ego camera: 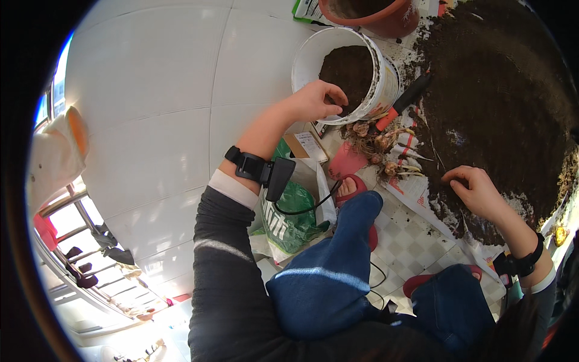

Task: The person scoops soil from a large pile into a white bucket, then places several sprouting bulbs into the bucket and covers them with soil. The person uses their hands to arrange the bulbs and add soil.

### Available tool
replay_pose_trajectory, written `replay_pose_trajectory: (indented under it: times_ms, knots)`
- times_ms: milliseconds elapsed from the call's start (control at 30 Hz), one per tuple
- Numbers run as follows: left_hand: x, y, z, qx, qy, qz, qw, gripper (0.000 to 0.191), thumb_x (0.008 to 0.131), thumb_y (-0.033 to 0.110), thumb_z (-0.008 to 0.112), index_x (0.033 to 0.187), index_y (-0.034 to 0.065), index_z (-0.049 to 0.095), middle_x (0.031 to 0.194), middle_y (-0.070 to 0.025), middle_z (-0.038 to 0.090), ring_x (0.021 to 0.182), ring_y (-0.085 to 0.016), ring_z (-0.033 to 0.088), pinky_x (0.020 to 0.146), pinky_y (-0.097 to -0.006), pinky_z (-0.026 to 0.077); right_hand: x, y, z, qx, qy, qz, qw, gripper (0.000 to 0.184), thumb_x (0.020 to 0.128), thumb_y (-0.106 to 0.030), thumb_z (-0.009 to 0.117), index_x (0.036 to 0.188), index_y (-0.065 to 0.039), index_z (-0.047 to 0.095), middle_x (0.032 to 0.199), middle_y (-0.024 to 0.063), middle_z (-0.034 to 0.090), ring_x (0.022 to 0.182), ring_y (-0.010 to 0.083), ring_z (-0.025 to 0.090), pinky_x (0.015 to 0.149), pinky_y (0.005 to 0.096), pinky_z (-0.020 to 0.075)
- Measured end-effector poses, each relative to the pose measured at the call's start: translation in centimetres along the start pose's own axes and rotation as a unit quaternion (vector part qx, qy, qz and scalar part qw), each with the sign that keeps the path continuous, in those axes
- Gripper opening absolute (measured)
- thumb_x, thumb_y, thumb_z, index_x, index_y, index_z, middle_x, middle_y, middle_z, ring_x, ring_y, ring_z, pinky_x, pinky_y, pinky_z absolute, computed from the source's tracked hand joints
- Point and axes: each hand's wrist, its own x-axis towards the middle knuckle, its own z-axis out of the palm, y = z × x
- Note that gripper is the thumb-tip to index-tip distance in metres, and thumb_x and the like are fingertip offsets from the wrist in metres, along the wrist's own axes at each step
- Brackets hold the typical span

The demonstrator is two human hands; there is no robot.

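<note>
My left hand (319,100) is over the near rim of a white plastic bucket (307,63), its fingers curled and apart from the thumb. Dark soil (348,68) lies inside the bucket. At the edge of a wide heap of dark soil (493,99) is my right hand (477,190), its thumb and fingers apart; I see nothing held in either hand. Between the hands lie several bulbs with roots and pale shoots (384,140). A tool with a black and orange handle (409,95) rests between the bucket and the heap, its working end hidden.
Printed paper sheeting (414,190) lies under the heap. A brown plastic pot (393,20) stands beyond the bucket. Near my knee are a green and white bag (291,221), a pink pot (347,160) and a cardboard box (310,147). A white tiled wall (149,113) rises at left.
</note>
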Motion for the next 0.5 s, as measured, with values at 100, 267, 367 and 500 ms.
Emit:
replay_pose_trajectory:
  times_ms: [100,267,367,500]
  knots:
    - [2.9,-0.4,1.4,0.008,-0.075,0.07,0.995,0.044,0.085,0.004,0.069,0.129,0.0068,0.065,0.118,-0.017,0.066,0.098,-0.026,0.067,0.092,-0.0376,0.055,-1.6,0.5,-0.5,-0.011,0.044,0.038,0.998,0.021,0.092,-0.006,0.06,0.108,0.001,0.071,0.104,0.0168,0.071,0.091,0.0282,0.069,0.082,0.037,0.0531]
    - [5.7,-0.4,2.5,0.233,0.016,0.132,0.963,0.043,0.081,0.011,0.073,0.124,0.0093,0.068,0.113,-0.021,0.063,0.105,-0.042,0.063,0.089,-0.0453,0.053,-3.1,-0.1,0.2,-0.029,0.095,0.07,0.993,0.021,0.092,-0.005,0.059,0.108,0.002,0.071,0.103,0.0162,0.071,0.089,0.0271,0.068,0.079,0.0347,0.0523]
    - [7.0,-1.0,0.8,0.214,0.033,0.184,0.959,0.033,0.082,0.008,0.069,0.116,0.0066,0.072,0.097,-0.0211,0.071,0.093,-0.039,0.069,0.083,-0.0434,0.055,-3.1,-2.2,0.5,-0.058,0.102,0.096,0.988,0.02,0.093,-0.003,0.059,0.108,0.001,0.071,0.103,0.0151,0.07,0.087,0.0254,0.067,0.077,0.0332,0.0518]
    - [7.0,-2.1,-2.2,0.018,0.034,0.138,0.99,0.021,0.093,0.008,0.063,0.109,-0.0027,0.071,0.079,-0.0173,0.073,0.061,-0.025,0.072,0.064,-0.0366,0.058,-1.3,-6.9,0.4,-0.092,0.095,0.102,0.986,0.019,0.093,-0.003,0.059,0.108,0.001,0.071,0.1,0.0137,0.069,0.084,0.0235,0.066,0.075,0.0325,0.0512]
